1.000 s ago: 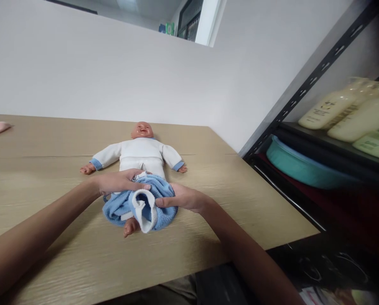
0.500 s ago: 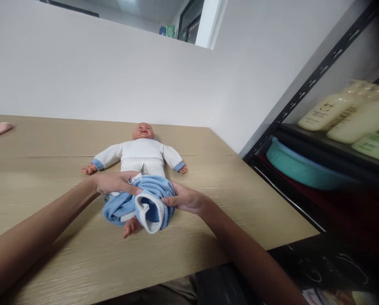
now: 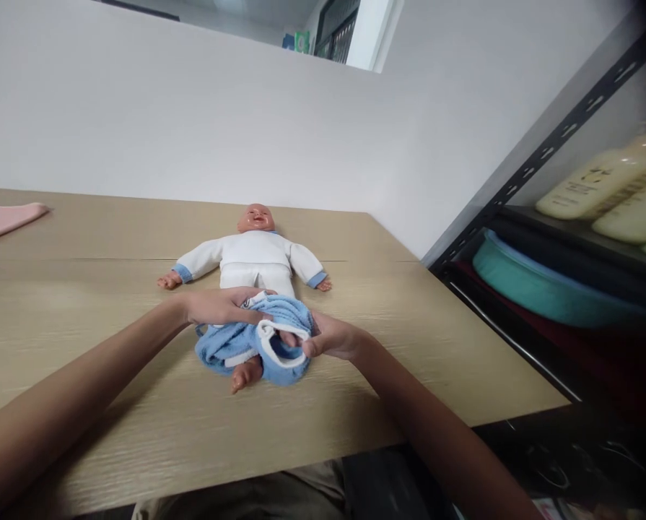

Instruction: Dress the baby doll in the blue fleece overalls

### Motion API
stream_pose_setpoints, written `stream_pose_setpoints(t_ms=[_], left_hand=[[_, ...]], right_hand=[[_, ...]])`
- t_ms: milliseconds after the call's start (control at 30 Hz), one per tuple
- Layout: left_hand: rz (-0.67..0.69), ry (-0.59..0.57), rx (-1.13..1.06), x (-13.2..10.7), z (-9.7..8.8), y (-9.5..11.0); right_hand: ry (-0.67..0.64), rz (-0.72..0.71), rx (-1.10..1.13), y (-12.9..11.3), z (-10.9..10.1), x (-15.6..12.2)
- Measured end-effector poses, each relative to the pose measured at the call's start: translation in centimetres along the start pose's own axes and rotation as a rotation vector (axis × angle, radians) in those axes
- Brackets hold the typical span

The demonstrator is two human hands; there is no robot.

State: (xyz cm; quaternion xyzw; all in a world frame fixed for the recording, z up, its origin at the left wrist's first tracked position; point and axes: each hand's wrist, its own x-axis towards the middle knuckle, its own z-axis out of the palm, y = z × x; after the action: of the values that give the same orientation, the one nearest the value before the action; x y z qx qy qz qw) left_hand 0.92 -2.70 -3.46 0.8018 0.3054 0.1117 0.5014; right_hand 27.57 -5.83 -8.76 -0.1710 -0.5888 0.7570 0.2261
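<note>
A baby doll (image 3: pixel 255 249) in a white top and white trousers with blue cuffs lies on its back, head toward the wall. Bunched around its lower legs is a blue terry garment (image 3: pixel 225 347) with white trim. One bare doll foot (image 3: pixel 247 373) sticks out of it; the other leg is hidden in the cloth. My left hand (image 3: pixel 222 306) grips the cloth from the left, its thumb on top. On the right, my right hand (image 3: pixel 330 337) pinches the white-edged opening, and its thumb lies on the rim. Inside the opening something skin-coloured shows.
The wooden table (image 3: pixel 111 289) meets a white wall (image 3: pixel 193 123). A pink cloth (image 3: pixel 9 220) lies at the far left. To the right stands a dark shelf rack (image 3: pixel 539 162) with pale yellow bottles (image 3: pixel 579 184) and a teal basin (image 3: pixel 539 282).
The garment's opening has been pulled wider and tipped upward, with something skin-coloured now showing inside. Everything sits slightly shifted in the view as the camera turned.
</note>
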Motion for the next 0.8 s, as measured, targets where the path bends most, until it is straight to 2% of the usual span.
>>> stream_pose_setpoints(t_ms=[67, 167, 233, 367, 500, 567, 733, 800], left_hand=[[-0.064, 0.019, 0.011, -0.3, -0.1, 0.1], [-0.230, 0.063, -0.030, -0.8, -0.2, 0.5], [-0.267, 0.054, -0.073, -1.0, -0.2, 1.1], [-0.157, 0.026, -0.004, -0.9, 0.4, 2.4], [-0.097, 0.037, 0.131, -0.4, 1.2, 2.8], [-0.076, 0.065, 0.174, -0.2, 1.6, 2.6], [-0.046, 0.146, 0.261, 0.4, 2.6, 2.0], [-0.020, 0.193, 0.291, 0.6, 3.1, 1.8]], right_hand=[[0.074, -0.028, -0.006, -0.3, 0.2, 0.1], [0.138, -0.035, 0.017, -0.5, 0.4, 0.1], [0.163, -0.033, 0.002, -0.6, 0.5, -0.1], [0.266, -0.009, -0.086, -1.2, 1.1, -0.6], [0.428, 0.008, -0.194, -1.5, 2.8, -1.0], [0.552, -0.014, -0.296, -1.1, 3.7, -1.0], [1.014, -0.152, -0.783, 0.3, 5.0, -1.2], [1.084, -0.133, -0.904, 0.6, 5.7, -1.5]])
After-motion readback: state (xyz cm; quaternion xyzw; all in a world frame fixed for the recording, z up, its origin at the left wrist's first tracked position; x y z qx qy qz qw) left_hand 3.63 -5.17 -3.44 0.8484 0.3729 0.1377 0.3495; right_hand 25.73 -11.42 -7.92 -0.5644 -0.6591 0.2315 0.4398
